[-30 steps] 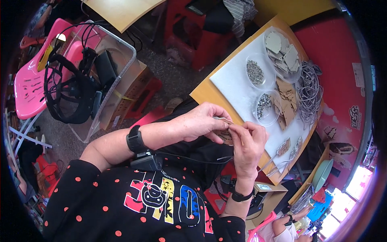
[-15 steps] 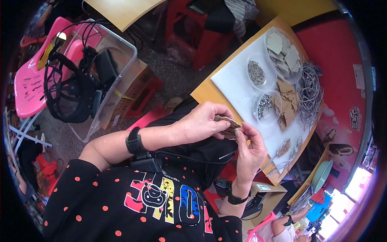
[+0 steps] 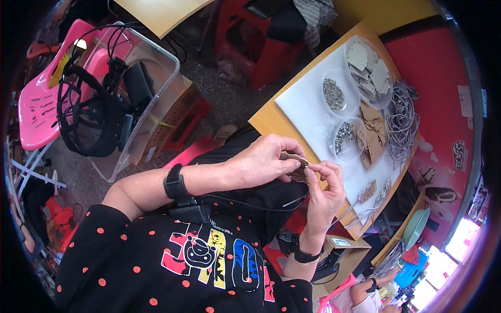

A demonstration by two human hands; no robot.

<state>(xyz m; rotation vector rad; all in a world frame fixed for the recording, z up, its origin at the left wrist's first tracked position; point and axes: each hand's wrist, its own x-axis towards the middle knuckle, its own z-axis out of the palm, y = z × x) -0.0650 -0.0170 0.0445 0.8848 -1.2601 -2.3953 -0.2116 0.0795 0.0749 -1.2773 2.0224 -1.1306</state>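
Note:
My left hand (image 3: 263, 166) pinches a small brown cardboard tag (image 3: 294, 157) above my lap, near the table's front edge. My right hand (image 3: 324, 192) meets it from below, fingertips closed on a small piece at the tag's right end. Both hands touch the same tag. On the table, a white sheet (image 3: 313, 112) carries two clear round dishes of small metal bits (image 3: 334, 95) (image 3: 344, 136), a clear dish of grey cardboard shapes (image 3: 369, 65), loose brown tags (image 3: 371, 134) and a bundle of grey cords (image 3: 399, 122).
A clear plastic bin (image 3: 148, 99) with a black headset and cables stands at the left, beside a pink chair (image 3: 39, 107). Red stools (image 3: 245, 39) stand behind the table. Another person's hand (image 3: 373, 286) shows at the lower right.
Both hands stay together on the tag; my right hand's fingers have shifted slightly up against the tag's right end.

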